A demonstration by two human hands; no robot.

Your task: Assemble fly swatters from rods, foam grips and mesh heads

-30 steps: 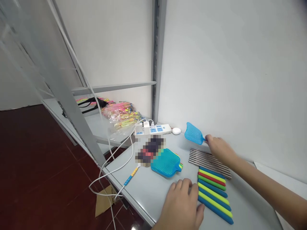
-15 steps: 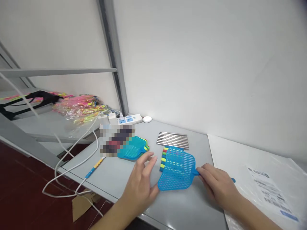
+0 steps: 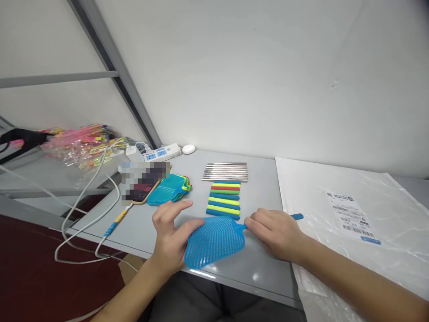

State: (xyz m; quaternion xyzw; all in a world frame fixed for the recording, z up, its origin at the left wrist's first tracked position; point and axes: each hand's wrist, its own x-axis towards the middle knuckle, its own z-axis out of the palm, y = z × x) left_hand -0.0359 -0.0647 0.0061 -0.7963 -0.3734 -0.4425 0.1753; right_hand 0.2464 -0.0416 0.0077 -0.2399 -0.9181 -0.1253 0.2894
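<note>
A blue fly swatter (image 3: 214,241) is held low over the front of the table, its perforated head pointing left. My right hand (image 3: 271,232) is closed round its handle, whose blue end sticks out on the far side. My left hand (image 3: 172,235) is at the left edge of the head, thumb touching it and fingers spread apart. Behind the swatter lie several coloured handle tubes (image 3: 224,200) in a column, blue, yellow, red and green. Several metal rods (image 3: 225,171) lie side by side beyond them. Left of these is a stack of swatter heads (image 3: 167,188), teal on top.
A phone (image 3: 142,192), partly blurred out, has a charging cable (image 3: 115,222) running off the table's left edge. At the back are a power strip (image 3: 164,152) and a white oval object (image 3: 188,149). A white plastic package (image 3: 311,188) covers the right side. Bagged colourful items (image 3: 83,145) lie on the left shelf.
The swatter and both hands have come nearer the table's front edge, uncovering the coloured tubes. The swatter's head has tilted flatter. The view has shifted too.
</note>
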